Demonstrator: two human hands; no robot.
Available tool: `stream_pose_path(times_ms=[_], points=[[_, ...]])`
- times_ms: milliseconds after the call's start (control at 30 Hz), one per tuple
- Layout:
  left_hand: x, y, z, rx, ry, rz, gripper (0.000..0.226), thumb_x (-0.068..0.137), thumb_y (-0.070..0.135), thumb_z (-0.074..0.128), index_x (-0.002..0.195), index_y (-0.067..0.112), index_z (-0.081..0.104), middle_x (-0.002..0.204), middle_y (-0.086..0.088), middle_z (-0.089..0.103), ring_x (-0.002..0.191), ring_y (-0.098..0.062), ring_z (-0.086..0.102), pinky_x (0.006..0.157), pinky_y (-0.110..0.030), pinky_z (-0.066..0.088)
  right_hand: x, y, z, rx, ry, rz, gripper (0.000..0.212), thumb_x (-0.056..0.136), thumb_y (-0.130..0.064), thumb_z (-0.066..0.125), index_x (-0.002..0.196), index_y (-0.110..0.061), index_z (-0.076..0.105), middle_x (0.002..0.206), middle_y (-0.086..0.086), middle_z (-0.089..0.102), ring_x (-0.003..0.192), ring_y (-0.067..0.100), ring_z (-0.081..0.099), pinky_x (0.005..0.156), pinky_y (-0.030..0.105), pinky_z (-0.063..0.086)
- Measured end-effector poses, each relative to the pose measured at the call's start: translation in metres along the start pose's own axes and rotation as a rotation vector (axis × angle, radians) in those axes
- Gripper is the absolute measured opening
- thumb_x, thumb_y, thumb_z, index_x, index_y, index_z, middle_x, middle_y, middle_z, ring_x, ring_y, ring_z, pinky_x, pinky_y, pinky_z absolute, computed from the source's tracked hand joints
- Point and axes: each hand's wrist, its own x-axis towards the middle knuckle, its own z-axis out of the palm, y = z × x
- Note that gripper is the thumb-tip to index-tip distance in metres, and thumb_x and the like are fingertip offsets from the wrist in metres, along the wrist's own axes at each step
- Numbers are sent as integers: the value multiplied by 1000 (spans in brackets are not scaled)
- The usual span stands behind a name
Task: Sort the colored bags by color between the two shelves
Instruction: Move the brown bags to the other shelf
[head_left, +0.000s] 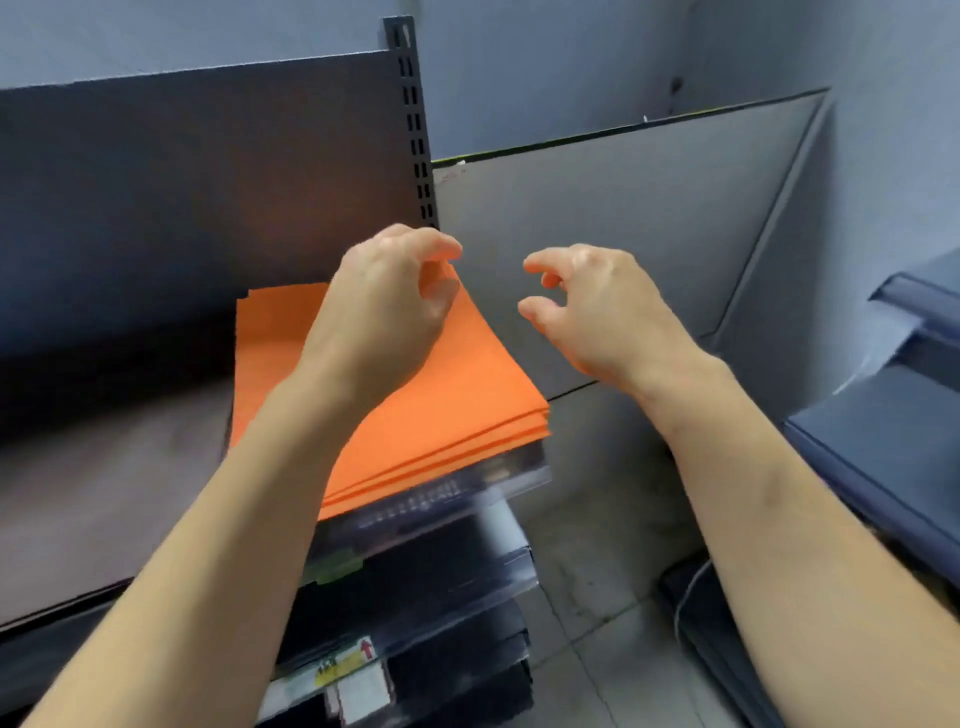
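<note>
The stack of flat bright-orange bags (457, 395) lies at the right end of a dark brown shelf board (104, 493), its near edge hanging slightly over the shelf's front lip, the layers showing as thin lines along that edge. From where I stand the pile looks neat, a few sheets deep.

The person's left hand (384, 312) is over the far right corner of the pile, fingers curled down toward that corner – whether they actually pinch the top bag or only hover at it, I cannot tell, as the corner is blurred and half covered. The right hand (602, 312) hangs in the air just beside the stack, off the shelf's end, fingers loosely curled and holding nothing. The two hands are apart, with a gap between the fingertips.

Behind the bags rises the shelf's dark back panel (182, 197), ending at a black slotted metal upright (413, 119). A pale grey board (623, 234) leans against the wall to the right of it. Below the orange pile sit lower dark shelves with clear plastic front strips (441, 566) – one carries a yellow label with a red arrow (345, 662). At the far right a blue-grey shelf unit (883, 441) juts in, over a grey tiled floor (597, 597).
</note>
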Motion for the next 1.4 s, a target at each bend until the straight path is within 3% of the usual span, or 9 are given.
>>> stream_pose_path(times_ms=[367, 467, 600, 800, 900, 1033, 1233, 1367, 1400], points=[[-11, 161, 78, -438, -262, 463, 25, 91, 19, 56, 114, 22, 65, 106, 4, 64, 99, -13, 58, 89, -21, 43, -138, 89, -108, -275, 277, 533, 36, 90, -29, 58, 124, -15, 60, 115, 10, 64, 110, 29, 56, 94, 38, 45], [-23, 212, 96, -514, -331, 549, 25, 90, 18, 56, 112, 21, 66, 102, 5, 64, 95, -12, 59, 85, -18, 41, -184, 112, -139, -307, 381, 675, 31, 89, -25, 59, 117, -11, 63, 109, 12, 66, 105, 31, 57, 92, 40, 45], [-39, 274, 121, -583, -455, 596, 23, 91, 15, 54, 110, 19, 67, 92, 4, 62, 80, -15, 61, 74, -16, 43, -233, 144, -177, -324, 461, 814, 33, 91, -26, 58, 121, -15, 62, 111, 7, 65, 106, 27, 57, 94, 39, 44], [-44, 365, 164, -595, -459, 612, 24, 91, 14, 51, 107, 18, 68, 96, 0, 68, 88, -22, 62, 79, -28, 48, -277, 213, -228, -285, 541, 926, 38, 92, -31, 57, 128, -19, 57, 115, 3, 63, 110, 21, 56, 96, 36, 45], [-42, 403, 187, -572, -446, 590, 26, 91, 12, 48, 108, 16, 67, 102, -1, 69, 94, -23, 61, 79, -26, 45, -291, 253, -253, -275, 562, 962, 40, 92, -33, 56, 129, -19, 56, 115, 3, 64, 110, 21, 56, 94, 32, 43], [-32, 435, 216, -513, -456, 488, 30, 91, 13, 46, 114, 19, 65, 110, -1, 66, 101, -21, 60, 76, -22, 40, -298, 300, -276, -233, 562, 987, 43, 91, -34, 56, 131, -18, 55, 113, 2, 65, 111, 21, 54, 94, 30, 41], [-11, 462, 253, -392, -496, 424, 32, 90, 15, 45, 118, 16, 61, 119, -3, 62, 106, -26, 56, 85, -30, 43, -301, 352, -288, -200, 493, 1084, 50, 92, -39, 55, 136, -16, 48, 130, 5, 55, 122, 24, 48, 97, 34, 39], [0, 477, 276, -261, -546, 441, 8, 89, 19, 49, 92, 14, 54, 113, -15, 61, 100, -31, 53, 87, -38, 46, -296, 376, -285, -205, 393, 1155, 58, 92, -49, 50, 137, -13, 44, 137, 8, 49, 127, 28, 42, 100, 41, 38], [3, 481, 281, -238, -560, 441, 13, 90, 23, 50, 93, 11, 55, 113, -16, 61, 101, -33, 53, 88, -39, 46, -293, 380, -285, -222, 375, 1170, 60, 92, -51, 49, 136, -11, 45, 137, 10, 49, 127, 30, 42, 99, 42, 38]])
